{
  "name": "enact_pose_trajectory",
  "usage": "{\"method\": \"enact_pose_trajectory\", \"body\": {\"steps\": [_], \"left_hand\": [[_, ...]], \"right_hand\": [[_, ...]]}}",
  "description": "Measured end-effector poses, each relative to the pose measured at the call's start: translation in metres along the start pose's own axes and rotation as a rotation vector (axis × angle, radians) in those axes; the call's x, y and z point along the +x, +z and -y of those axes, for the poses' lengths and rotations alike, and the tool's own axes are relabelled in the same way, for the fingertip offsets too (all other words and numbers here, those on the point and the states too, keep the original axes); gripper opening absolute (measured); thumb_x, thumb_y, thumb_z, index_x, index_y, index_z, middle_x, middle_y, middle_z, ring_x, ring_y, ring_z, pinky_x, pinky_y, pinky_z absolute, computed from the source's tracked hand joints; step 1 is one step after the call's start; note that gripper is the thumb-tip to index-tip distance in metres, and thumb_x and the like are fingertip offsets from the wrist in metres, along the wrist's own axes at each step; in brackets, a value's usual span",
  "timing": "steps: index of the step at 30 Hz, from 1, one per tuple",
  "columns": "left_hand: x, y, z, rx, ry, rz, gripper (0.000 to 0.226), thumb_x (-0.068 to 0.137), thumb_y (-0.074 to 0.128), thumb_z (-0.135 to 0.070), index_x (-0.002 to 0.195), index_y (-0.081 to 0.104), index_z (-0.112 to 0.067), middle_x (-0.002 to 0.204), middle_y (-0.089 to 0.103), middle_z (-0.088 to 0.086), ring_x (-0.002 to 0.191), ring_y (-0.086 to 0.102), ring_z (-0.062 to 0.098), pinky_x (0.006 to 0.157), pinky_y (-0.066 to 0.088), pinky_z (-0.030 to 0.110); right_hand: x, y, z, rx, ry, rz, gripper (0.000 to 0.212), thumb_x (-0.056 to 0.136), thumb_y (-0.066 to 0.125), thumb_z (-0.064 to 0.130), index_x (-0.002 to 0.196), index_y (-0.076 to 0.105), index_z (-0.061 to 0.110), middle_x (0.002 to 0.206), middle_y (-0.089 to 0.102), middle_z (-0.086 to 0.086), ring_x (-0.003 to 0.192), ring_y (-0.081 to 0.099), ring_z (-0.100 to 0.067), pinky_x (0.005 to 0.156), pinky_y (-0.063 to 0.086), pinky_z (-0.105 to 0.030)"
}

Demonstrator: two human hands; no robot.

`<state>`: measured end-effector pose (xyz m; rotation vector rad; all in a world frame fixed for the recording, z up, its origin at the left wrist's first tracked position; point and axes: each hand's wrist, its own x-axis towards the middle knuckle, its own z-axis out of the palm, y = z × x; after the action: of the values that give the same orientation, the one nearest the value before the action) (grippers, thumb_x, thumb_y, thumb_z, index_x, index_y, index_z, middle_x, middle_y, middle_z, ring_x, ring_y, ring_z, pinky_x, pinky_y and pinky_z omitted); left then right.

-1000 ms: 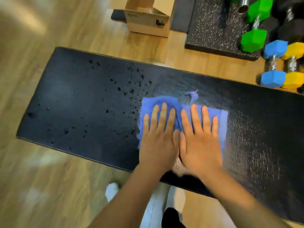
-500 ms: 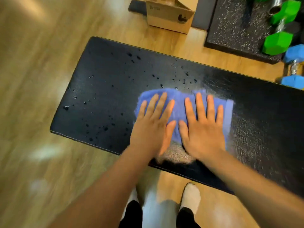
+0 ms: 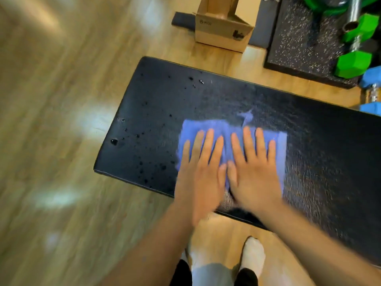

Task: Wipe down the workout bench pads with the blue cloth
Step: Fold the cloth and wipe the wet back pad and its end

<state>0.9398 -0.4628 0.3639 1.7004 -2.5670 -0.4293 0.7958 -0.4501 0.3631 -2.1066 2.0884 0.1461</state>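
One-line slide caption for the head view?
Left hand and right hand press the blue cloth flat on the bench pad, droplets dotting its left end.

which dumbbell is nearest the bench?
The blue dumbbell, at the picture's right edge, just beyond the far side of the bench. The green dumbbell lies farther back, on the speckled mat.

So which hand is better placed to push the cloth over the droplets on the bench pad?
Probably left. The left hand presses the side of the blue cloth nearest the droplets; the right hand presses its far side.
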Motion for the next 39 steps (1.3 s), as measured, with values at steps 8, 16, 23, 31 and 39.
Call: {"method": "enact_pose_trajectory", "body": {"steps": [8,16,23,31,39], "left_hand": [[-0.069,0.005,0.033,-0.057,0.02,0.027,0.054,0.097,0.029,-0.035,0.147,0.036,-0.013,0.156,0.027,0.01,0.145,0.022,0.028,0.113,0.023,0.052],[0.082,-0.024,0.106,0.053,-0.066,-0.013,0.065,0.094,0.01,-0.039,0.152,0.018,-0.011,0.16,0.013,0.013,0.148,0.007,0.031,0.119,0.007,0.051],[0.113,-0.034,0.119,0.073,-0.084,0.023,0.071,0.089,0.0,-0.042,0.153,0.008,-0.013,0.162,0.003,0.01,0.148,-0.002,0.029,0.119,-0.003,0.048],[-0.026,-0.014,0.11,-0.026,-0.169,-0.072,0.058,0.095,0.031,-0.037,0.147,0.036,-0.01,0.157,0.024,0.012,0.145,0.021,0.032,0.114,0.022,0.054],[-0.023,-0.02,0.138,-0.02,-0.145,-0.068,0.058,0.093,0.033,-0.038,0.145,0.04,-0.011,0.154,0.03,0.013,0.143,0.027,0.032,0.113,0.023,0.053]], "right_hand": [[-0.032,0.004,0.042,0.015,-0.149,0.076,0.064,0.09,0.032,0.043,0.149,0.028,0.018,0.158,0.019,-0.014,0.146,0.011,-0.037,0.113,0.017,-0.061],[0.14,-0.016,0.063,-0.028,-0.064,0.003,0.062,0.095,0.009,0.044,0.152,-0.007,0.025,0.161,-0.011,-0.006,0.146,-0.018,-0.029,0.117,-0.006,-0.053],[0.172,-0.027,0.069,-0.022,-0.062,0.026,0.061,0.097,0.014,0.043,0.152,-0.008,0.025,0.161,-0.013,-0.005,0.146,-0.019,-0.026,0.117,-0.009,-0.052],[0.043,-0.003,0.114,0.045,-0.155,0.021,0.062,0.092,0.03,0.039,0.15,0.027,0.018,0.159,0.015,-0.013,0.147,0.006,-0.036,0.114,0.013,-0.058],[0.067,-0.003,0.126,0.013,-0.262,0.004,0.064,0.091,0.034,0.044,0.15,0.022,0.023,0.16,0.017,-0.009,0.148,0.008,-0.031,0.114,0.012,-0.055]]}}
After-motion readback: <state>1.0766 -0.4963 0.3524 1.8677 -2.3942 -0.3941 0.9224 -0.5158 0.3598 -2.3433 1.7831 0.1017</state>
